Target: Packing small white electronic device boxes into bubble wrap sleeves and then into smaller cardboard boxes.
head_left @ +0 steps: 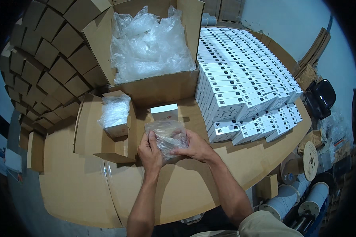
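Between both hands is a clear plastic bag (166,132), crinkled and see-through; what lies inside it, if anything, I cannot make out. My left hand (149,152) grips its left side, thumb on top. My right hand (195,147) holds its right side with the thumb across the front. Just beyond the bag, a small white box (164,112) sits on the cardboard-covered table (178,185). To the left, an open brown carton (106,148) contains a stack of plastic-wrapped packs (115,110).
A large open carton (154,81) full of clear plastic bags (150,43) stands behind. Rows of stacked white boxes (225,110) fill the right. Many brown cartons (51,59) are piled at the left. Cable spools (310,158) and a black chair (322,96) are off the table's right side.
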`<state>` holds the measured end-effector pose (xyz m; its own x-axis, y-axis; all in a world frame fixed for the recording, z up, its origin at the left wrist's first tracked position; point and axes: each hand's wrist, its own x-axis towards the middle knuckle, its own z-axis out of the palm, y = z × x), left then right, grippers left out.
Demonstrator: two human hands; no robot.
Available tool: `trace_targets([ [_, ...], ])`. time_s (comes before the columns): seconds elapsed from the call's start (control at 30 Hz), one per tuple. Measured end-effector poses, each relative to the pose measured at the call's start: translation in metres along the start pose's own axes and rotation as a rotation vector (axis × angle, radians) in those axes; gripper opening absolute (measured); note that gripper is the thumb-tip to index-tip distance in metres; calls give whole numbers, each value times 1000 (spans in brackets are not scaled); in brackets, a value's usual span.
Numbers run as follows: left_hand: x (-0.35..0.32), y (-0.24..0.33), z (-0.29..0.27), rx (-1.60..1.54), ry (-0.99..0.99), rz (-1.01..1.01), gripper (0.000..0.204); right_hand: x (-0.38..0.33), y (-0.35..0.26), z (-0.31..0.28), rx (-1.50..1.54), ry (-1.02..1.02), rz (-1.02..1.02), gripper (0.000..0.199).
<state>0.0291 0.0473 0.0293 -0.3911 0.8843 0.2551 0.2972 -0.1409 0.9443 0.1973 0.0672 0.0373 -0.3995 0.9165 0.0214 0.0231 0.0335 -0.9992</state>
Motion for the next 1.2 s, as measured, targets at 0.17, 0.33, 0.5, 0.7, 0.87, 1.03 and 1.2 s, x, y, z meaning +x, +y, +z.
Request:
trace_targets([
  [0.17, 4, 1, -2, 23, 29, 11, 35, 0, 7, -9, 245, -57, 202, 49],
  [0.33, 2, 1, -3, 39, 3, -1, 35, 2, 18, -12, 190, -67, 182, 44],
  [0.5, 4, 0, -7, 73, -1, 2, 34, 8, 19, 4, 127, 129, 158, 36],
  [0.7, -2, 11, -5, 37, -111, 37, 32, 17, 28, 5, 215, 399, 8, 23],
  [0.87, -5, 8, -8, 14, -137, -36, 29, 21, 26, 14, 479, 532, -132, 23],
  [1.03, -6, 3, -7, 39, -99, 36, 26, 19, 16, 11, 204, 515, -2, 28],
  [1.2, -3, -3, -5, 0, -104, 11, 26, 16, 23, 12, -235, 501, -74, 24],
])
